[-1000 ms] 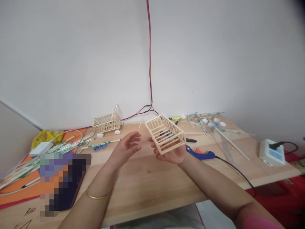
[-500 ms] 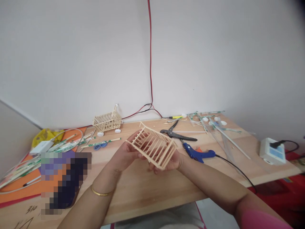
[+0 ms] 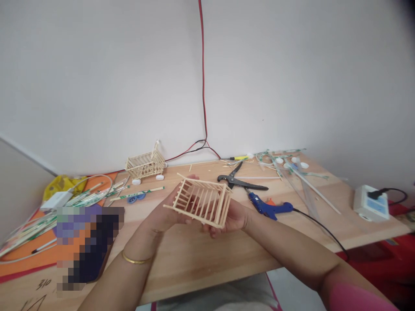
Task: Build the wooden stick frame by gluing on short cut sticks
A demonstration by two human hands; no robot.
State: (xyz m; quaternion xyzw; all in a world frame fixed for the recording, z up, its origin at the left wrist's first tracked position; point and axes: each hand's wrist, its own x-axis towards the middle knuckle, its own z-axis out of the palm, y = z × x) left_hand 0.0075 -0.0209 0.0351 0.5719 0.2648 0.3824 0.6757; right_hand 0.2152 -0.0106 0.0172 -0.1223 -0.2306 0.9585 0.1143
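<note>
- Behind our wooden table (image 3: 207,255) is one plain pale wall (image 3: 129,77), with one red and black cord (image 3: 203,65) hanging down it.
- Our stick frame (image 3: 200,202) is up over the table, right between our two hands. Its long way goes from left to right, and the right end sits a bit lower in our view.
- Our left hand (image 3: 170,216) holds the left end, and our right hand (image 3: 238,216) holds the right end from below. Both touch it, so neither one is nearer.
- Fingers on both hands are bent around the frame. Some hide behind the sticks, so we can't tell how each one lies.
- Two stick tips poke out past the left end, by our left hand.
- Now we count: one frame held, and one stick cart (image 3: 144,166) at the back left, with two white wheels (image 3: 160,177) that we see well.
- On the right we count one pair of black pliers (image 3: 233,181), one blue glue gun (image 3: 270,210), one white plug box (image 3: 370,204) and at least three white caps (image 3: 304,165).
</note>
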